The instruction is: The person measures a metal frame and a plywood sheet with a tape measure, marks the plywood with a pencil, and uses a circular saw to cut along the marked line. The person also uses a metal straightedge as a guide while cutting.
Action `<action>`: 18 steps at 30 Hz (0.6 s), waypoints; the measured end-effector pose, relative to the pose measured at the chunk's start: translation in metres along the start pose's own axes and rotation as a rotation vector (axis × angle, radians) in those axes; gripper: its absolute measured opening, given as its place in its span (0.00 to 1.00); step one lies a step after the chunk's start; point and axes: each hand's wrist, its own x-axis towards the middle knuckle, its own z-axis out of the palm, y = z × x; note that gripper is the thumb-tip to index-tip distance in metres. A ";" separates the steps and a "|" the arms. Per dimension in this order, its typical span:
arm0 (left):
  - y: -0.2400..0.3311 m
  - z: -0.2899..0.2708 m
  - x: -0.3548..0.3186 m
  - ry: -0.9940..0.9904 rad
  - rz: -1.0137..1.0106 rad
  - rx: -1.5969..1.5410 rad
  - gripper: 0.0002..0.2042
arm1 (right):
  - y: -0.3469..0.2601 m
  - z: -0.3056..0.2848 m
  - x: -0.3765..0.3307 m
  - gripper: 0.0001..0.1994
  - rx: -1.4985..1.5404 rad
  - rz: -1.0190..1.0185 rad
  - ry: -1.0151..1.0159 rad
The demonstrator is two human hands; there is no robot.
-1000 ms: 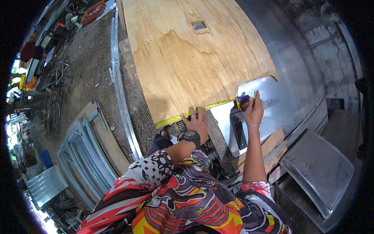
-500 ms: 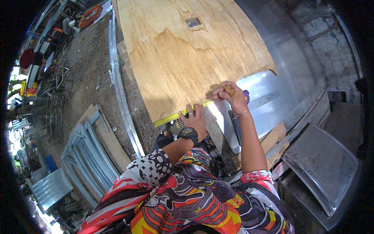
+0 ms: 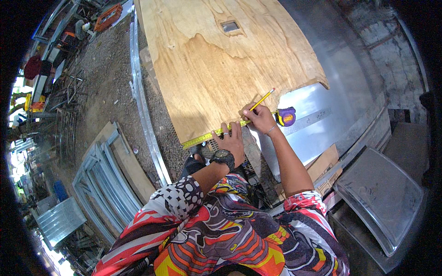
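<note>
The work in hand looks like measuring and marking along the near edge of a plywood panel (image 3: 216, 69), which lies over shiny sheet metal (image 3: 340, 73). A yellow tape blade (image 3: 200, 140) runs along that edge, from the panel's near left corner toward the right, and its purple-and-yellow tape case (image 3: 286, 117) sits at the right end, just beside the notch in the wood, with no fingers seen wrapped around it. The left hand (image 3: 231, 141) has its fingers extended and a little spread, laid across the blade at the edge; its thumb is hidden, so I cannot tell whether it also pinches from below. The right hand (image 3: 260, 118) is closed around a yellow pencil (image 3: 263, 98), fingers curled, with the eraser end slanting up to the right. The writing tip is too small to make out, so contact with the wood is uncertain. As I judge it, the next move calls for the left hand to hold the tape steady and straight, while the right sets a short, clean mark exactly at the chosen reading.
</note>
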 end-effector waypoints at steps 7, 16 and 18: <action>-0.001 -0.002 0.001 -0.029 0.011 -0.005 0.47 | 0.003 -0.001 0.002 0.09 -0.216 -0.055 -0.068; 0.001 0.002 0.002 0.029 0.004 0.029 0.47 | -0.001 -0.001 0.003 0.07 -0.199 -0.018 -0.103; 0.002 0.002 0.000 0.045 -0.006 0.026 0.47 | 0.004 0.000 0.004 0.06 -0.189 -0.043 -0.109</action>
